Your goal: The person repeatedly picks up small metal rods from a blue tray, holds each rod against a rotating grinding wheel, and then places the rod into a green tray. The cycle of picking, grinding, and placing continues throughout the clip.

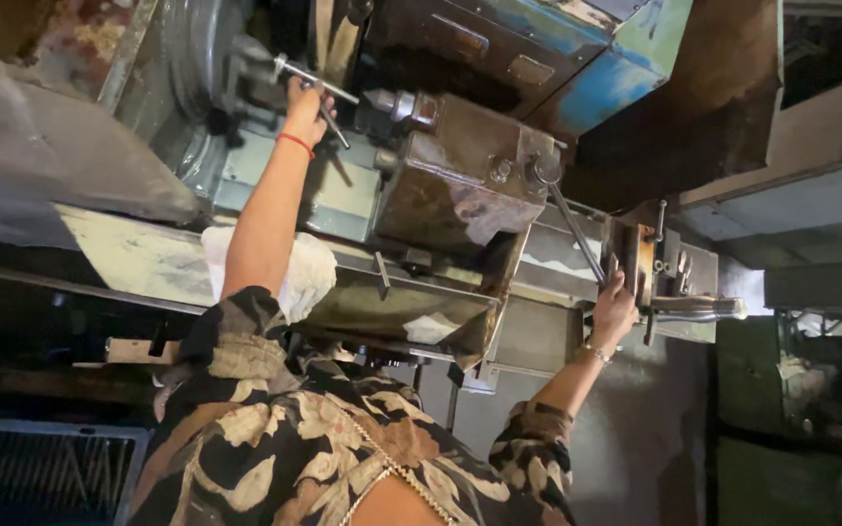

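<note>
My left hand (306,107) grips the chuck key (316,83); my right hand (614,310) closes around the long lever (577,234); tightening looks underway, unfinished.

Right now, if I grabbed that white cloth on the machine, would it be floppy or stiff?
Probably floppy: the white cloth lies crumpled, sagging over the machine ledge. Likely light for its size, and unlikely to roll.

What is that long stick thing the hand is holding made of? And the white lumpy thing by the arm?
The long lever under the right hand looks like bare steel: grey, smooth, with a dull shine. The T-shaped key held by the left hand looks like the same polished metal. The white bundle seems to be cloth, since it is soft, crumpled and matte.
</note>
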{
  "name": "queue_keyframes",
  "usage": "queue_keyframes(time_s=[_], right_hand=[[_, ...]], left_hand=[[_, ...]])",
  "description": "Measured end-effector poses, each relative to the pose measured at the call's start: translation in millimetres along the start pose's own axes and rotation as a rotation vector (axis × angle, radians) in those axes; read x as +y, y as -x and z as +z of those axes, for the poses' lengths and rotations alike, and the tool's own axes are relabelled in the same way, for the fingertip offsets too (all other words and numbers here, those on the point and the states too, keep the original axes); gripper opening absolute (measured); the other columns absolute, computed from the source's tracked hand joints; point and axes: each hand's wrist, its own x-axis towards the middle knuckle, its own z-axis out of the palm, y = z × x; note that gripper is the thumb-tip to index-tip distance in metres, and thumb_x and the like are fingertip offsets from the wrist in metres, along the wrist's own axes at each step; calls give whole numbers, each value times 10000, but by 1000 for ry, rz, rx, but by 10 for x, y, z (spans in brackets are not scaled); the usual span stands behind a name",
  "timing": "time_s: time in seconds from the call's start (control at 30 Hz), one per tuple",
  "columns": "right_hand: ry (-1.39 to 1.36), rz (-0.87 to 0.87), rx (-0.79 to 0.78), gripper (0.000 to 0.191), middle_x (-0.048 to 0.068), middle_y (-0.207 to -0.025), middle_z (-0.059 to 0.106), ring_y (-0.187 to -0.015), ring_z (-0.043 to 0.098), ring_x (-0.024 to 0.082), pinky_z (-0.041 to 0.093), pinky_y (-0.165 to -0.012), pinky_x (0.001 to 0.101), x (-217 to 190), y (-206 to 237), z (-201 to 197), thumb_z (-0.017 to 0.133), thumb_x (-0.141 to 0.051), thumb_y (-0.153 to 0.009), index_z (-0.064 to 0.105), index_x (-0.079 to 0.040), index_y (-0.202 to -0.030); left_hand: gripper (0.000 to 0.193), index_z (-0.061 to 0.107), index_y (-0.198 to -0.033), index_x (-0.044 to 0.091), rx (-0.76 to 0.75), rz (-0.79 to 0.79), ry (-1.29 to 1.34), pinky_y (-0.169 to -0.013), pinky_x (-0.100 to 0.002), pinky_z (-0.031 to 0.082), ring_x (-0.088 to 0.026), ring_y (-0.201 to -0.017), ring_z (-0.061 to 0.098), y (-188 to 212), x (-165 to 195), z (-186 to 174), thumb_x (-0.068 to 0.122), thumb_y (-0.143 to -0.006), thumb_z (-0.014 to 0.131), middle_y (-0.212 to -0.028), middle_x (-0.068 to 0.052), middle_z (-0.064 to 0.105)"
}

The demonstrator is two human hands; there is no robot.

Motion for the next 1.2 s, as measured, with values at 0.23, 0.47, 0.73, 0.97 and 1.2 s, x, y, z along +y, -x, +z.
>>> queue_keyframes(time_s=[0.23,0.47,0.73,0.97,1.2], right_hand=[[-121,-156,72,736,264,-764,694,-759,671,494,494,-722,609,122,-311,187,361,-557,-1114,779,-5,-865],[-150,-165,215,759,259,-618,627,-572,643,439,478,-581,573,93,-350,292,363,-502,-1144,740,36,-765],[-135,-169,219,716,294,-695,653,-652,646,489,470,-630,609,104,-379,297,376,-462,-1144,729,51,-790],[-25,4,74,662,300,-768,679,-725,664,510,505,-669,618,176,-190,257,403,-481,-1117,757,32,-895],[-139,-23,70,570,285,-810,684,-769,660,524,502,-703,607,236,-34,280,406,-436,-1104,746,-1,-961]], left_hand=[[360,452,-1128,178,-86,136,-27,-610,-429,526,-239,-739,633,-131,-109,55,-23,-930,678,-972,-107,598],[554,404,-1270,253,131,20,-45,-812,-666,492,-185,-839,629,-106,-122,178,-17,-857,655,-1082,-7,548],[775,266,-1422,278,171,144,191,-1047,-821,296,-315,-1287,454,-159,-94,45,-43,-835,658,-1407,-35,395],[743,313,-1445,249,75,175,331,-1109,-793,261,-319,-1338,441,-131,-62,-14,-41,-866,675,-1448,-97,415],[753,325,-1427,269,108,181,372,-1090,-798,298,-310,-1329,422,-144,-18,36,-83,-854,664,-1434,-60,402]])
